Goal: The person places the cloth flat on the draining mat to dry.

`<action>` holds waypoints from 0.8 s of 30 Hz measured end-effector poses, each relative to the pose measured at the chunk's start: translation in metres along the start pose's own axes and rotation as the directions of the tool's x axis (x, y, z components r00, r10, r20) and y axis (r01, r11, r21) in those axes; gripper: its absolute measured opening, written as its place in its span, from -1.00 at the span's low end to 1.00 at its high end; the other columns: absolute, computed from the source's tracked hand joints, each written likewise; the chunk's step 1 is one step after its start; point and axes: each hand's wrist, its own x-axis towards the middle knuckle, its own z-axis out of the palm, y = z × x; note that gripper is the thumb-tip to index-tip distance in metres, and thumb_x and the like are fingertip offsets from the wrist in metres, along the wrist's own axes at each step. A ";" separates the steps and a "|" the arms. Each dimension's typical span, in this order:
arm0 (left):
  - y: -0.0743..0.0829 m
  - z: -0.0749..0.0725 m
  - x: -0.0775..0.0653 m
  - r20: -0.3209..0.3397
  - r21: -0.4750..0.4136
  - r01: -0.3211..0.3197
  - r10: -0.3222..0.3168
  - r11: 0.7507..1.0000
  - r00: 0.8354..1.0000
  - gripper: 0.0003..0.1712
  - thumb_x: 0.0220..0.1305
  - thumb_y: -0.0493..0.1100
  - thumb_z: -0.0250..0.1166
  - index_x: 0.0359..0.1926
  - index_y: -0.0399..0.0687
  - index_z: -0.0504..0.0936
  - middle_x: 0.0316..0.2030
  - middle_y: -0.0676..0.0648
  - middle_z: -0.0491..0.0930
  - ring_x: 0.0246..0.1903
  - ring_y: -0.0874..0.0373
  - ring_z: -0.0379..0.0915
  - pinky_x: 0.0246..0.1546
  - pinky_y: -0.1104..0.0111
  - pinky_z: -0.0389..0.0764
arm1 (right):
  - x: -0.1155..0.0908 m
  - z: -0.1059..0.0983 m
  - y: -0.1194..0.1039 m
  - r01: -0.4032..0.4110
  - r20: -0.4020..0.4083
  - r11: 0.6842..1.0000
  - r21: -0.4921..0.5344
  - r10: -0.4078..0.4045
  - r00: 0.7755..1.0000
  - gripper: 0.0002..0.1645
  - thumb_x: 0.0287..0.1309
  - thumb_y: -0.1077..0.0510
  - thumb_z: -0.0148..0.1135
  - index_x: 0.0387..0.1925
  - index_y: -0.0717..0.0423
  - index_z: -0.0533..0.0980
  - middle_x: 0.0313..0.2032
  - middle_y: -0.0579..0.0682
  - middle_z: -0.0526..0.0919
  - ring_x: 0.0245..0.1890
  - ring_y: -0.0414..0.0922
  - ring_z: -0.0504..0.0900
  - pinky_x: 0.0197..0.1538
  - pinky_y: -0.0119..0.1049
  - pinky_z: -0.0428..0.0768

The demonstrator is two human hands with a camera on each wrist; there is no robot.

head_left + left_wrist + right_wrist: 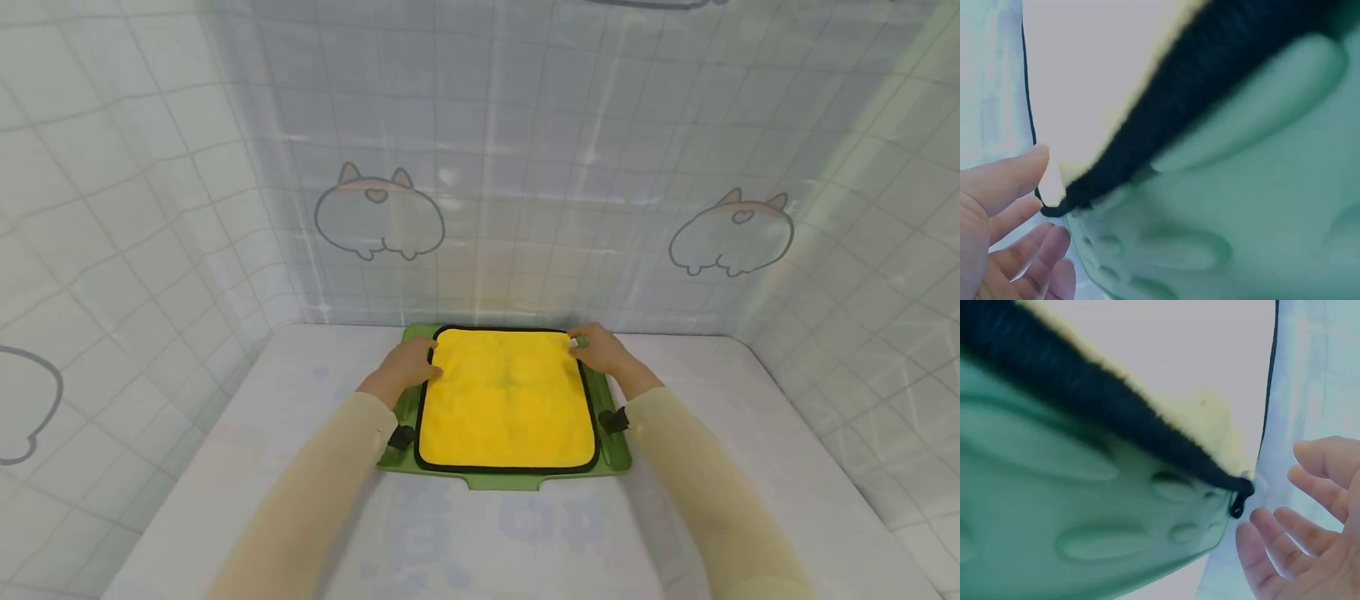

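A yellow cloth (510, 404) with a black border lies flat over a green tray (504, 482) that has raised oval bumps. At the cloth's far left corner is my left hand (407, 365), its thumb touching the yellow face; in the left wrist view, a gap shows between thumb and forefinger. My right hand (604, 352) is beside the far right corner. There, the right wrist view shows loosely bent fingers (1285, 547) apart from the cloth. A small white tag (576, 342) shows at that corner, and a black loop (1238, 506) hangs from it.
Beneath the tray is a white table (322, 500) with faint printed marks. A pale grid-patterned curtain (525, 250) with cartoon animal outlines rises close behind the tray's far edge. Similar sheets (112, 250) stand on both sides.
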 end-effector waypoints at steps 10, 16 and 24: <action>0.015 0.010 0.004 -0.074 0.087 -0.051 0.057 0.995 0.996 -0.22 0.32 0.15 0.35 0.42 -0.11 0.39 0.35 -0.21 0.40 0.35 -0.28 0.21 0.34 -0.15 0.24 | 0.009 0.016 -0.023 0.093 0.007 0.979 -0.183 -0.094 0.996 -0.46 0.42 0.14 0.17 0.33 0.29 0.41 0.30 0.31 0.40 0.29 0.25 0.39 0.30 0.14 0.40; 0.012 0.014 0.009 -0.045 0.060 -0.032 0.035 0.998 0.998 -0.06 0.27 0.30 0.32 0.49 -0.07 0.28 0.51 -0.26 0.10 0.47 -0.39 -0.14 0.38 -0.31 -0.05 | 0.015 0.025 -0.026 0.065 0.051 0.966 -0.249 -0.054 0.997 -0.28 0.39 -0.03 0.22 0.43 0.22 0.30 0.39 0.33 0.29 0.39 0.28 0.25 0.40 0.17 0.25; 0.007 0.018 0.010 0.115 -0.014 -0.010 0.012 1.000 0.993 0.17 0.19 0.47 0.25 0.59 -0.03 0.03 0.57 -0.28 -0.19 0.49 -0.43 -0.51 0.42 -0.29 -0.36 | 0.017 0.032 -0.024 0.013 0.195 0.957 -0.289 0.046 0.980 -0.02 0.34 -0.28 0.18 0.57 0.03 0.06 0.53 0.32 -0.04 0.51 0.33 -0.09 0.45 0.30 0.00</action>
